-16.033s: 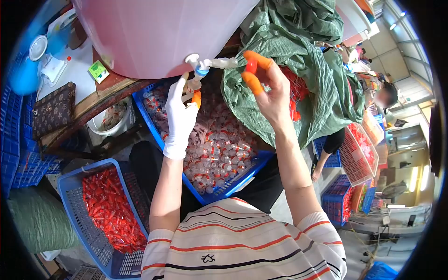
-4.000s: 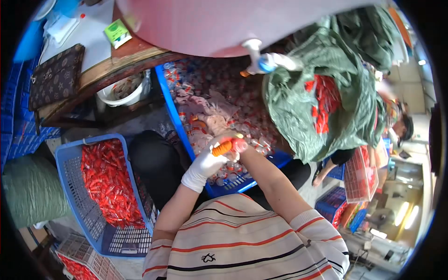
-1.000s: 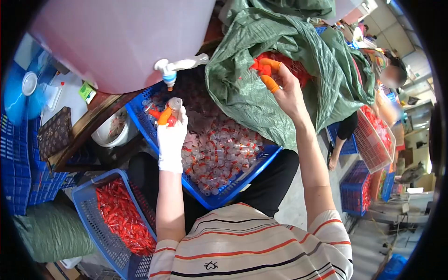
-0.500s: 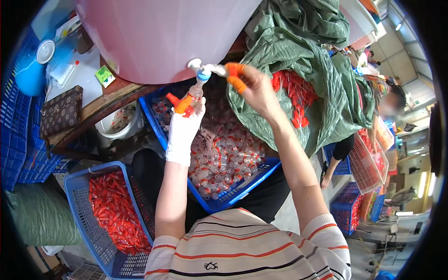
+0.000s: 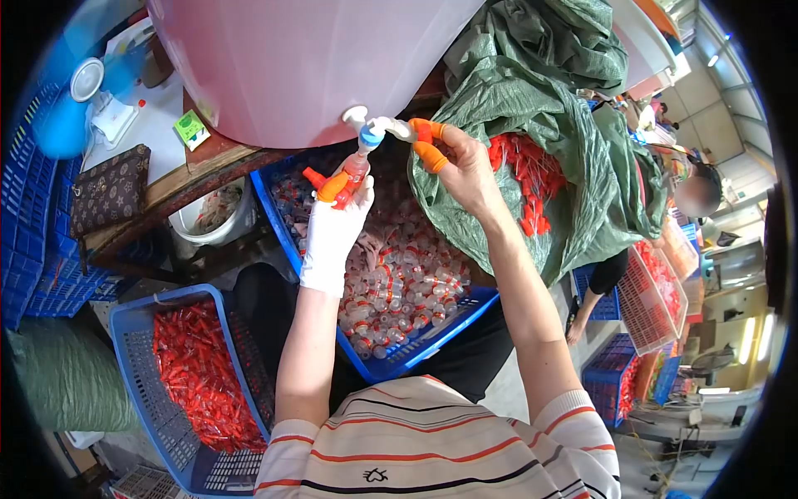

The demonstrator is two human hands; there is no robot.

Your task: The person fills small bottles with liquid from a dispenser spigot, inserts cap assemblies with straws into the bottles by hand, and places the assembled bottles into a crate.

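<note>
My left hand (image 5: 332, 237), in a white glove with orange finger covers, grips a small clear bottle (image 5: 356, 169). Its neck sits at the blue-ringed mouth of a white tap (image 5: 371, 133), and red liquid shows inside. A red pointed piece (image 5: 312, 176) sticks out beside the left fingers. My right hand (image 5: 467, 166), with orange-covered fingertips, is closed on the tap's white lever (image 5: 401, 129); a bit of red shows between those fingers. The tap comes out of a large pinkish tub (image 5: 307, 66). Many small clear bottles (image 5: 403, 287) lie below my hands.
The bottles fill a blue basket (image 5: 403, 359). Another blue basket (image 5: 123, 349) at left holds red filled pieces. A green sack (image 5: 445, 179) contains red parts with thin stems. A patterned pouch (image 5: 108, 191) lies on the wooden table. Another person (image 5: 611, 270) is at the right.
The bottle in my left hand has turned from clear to red as liquid entered it. Both hands stay at the tap; the whole view has shifted slightly.
</note>
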